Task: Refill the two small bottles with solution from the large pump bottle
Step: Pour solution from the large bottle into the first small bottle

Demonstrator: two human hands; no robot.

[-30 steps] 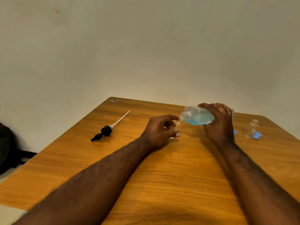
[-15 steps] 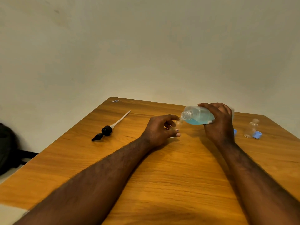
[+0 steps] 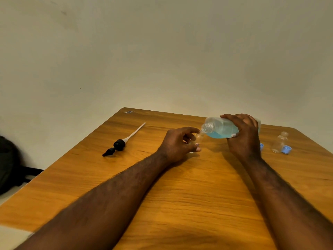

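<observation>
Right hand (image 3: 243, 139) grips the large bottle (image 3: 220, 129) from above, fingers wrapped over the body and thumb under it. The bottle is lifted off the table (image 3: 180, 195) and tipped close to horizontal, open threaded neck pointing left, no pump on it. The blue solution (image 3: 219, 135) is pooled along the lower side and fills roughly half of the visible body. Left hand (image 3: 177, 144) is curled around a small clear bottle (image 3: 198, 138), index finger and thumb pinching it near the top; that bottle sits upright or nearly so, with its mouth just beside and slightly under the large bottle's neck. Most of it is hidden by the fingers, so its fill level can't be read, and no stream can be made out between the two openings. The pump head (image 3: 119, 145), black with a white dip tube, lies flat on the table well to the left of the left hand, tube pointing away toward the far edge. The second small bottle (image 3: 280, 142) stands clear and uncapped at the right side of the table, apart from the right hand, with a blue cap (image 3: 286, 149) touching or just beside its base. Another blue cap (image 3: 261, 146) shows just at the right edge of the right hand, partly hidden by it. Both forearms stretch over the near half of the table. A dark bag (image 3: 7, 159) sits on the floor at the left edge, against the wall.
</observation>
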